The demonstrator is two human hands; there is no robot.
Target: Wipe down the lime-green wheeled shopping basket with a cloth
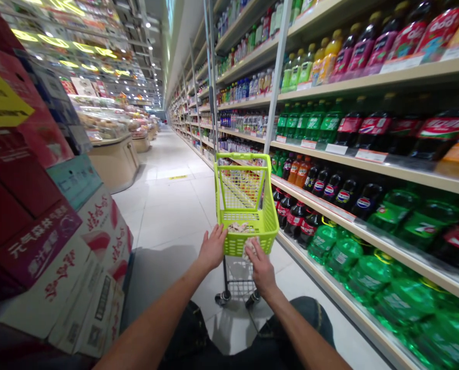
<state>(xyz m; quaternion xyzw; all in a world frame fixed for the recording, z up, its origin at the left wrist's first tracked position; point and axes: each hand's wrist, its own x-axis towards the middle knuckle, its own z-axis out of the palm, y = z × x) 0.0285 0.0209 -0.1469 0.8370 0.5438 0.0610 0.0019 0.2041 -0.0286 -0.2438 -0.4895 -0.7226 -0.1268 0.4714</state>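
Note:
A lime-green shopping cart (273,205) stands in front of my knees, its basket at hand height and black wheels on the floor. My left hand (213,248) rests against the basket's near left corner, fingers stretched out and holding nothing. In my right hand (261,267) is a crumpled, pale patterned cloth (250,247), pressed to the outside of the basket's near wall. Another piece of pale crumpled cloth (237,227) lies inside the basket, partly hidden by the rim.
On the right runs a long shelf (314,198) with rows of soda bottles (335,246). Stacked drink cartons (94,231) stand close on the left. Beyond them is a wooden display counter (112,162), and the white tiled aisle (168,200) stretches ahead.

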